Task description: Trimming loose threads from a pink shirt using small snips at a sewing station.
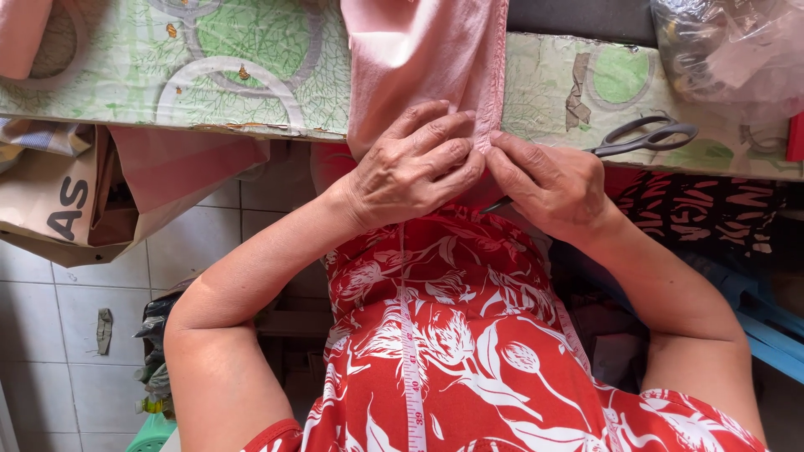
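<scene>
Red floral dress [469, 351] fills the near foreground, with a white tape measure [409, 360] hanging down its front, running lengthwise away from the camera toward the hands.

Just beyond it, both hands meet on a pink cloth [419, 59] that hangs over the near edge of the surface [251, 75]. The cloth's long axis runs from the far side of the surface down toward the person, and its stitched hem edge runs along its right side, pointing straight down into the gap between the hands.

The left hand [414, 163] lies on the cloth, fingers curled and pressed together, gripping a gathered fold at the lower end. The right hand [548, 184] touches the left at the fingertips, thumb and fingers pinched together on the hem; a thin dark tool seems to poke out beneath it, too hidden to name. Both hands are about equally near the hem, which lies right between them.

Scissors [645, 138] rest on the surface just right of the right hand, handles pointing away to the right. A clear plastic bag [729, 50] sits at the far right, and a brown paper bag [67, 201] hangs below the surface on the left.
</scene>
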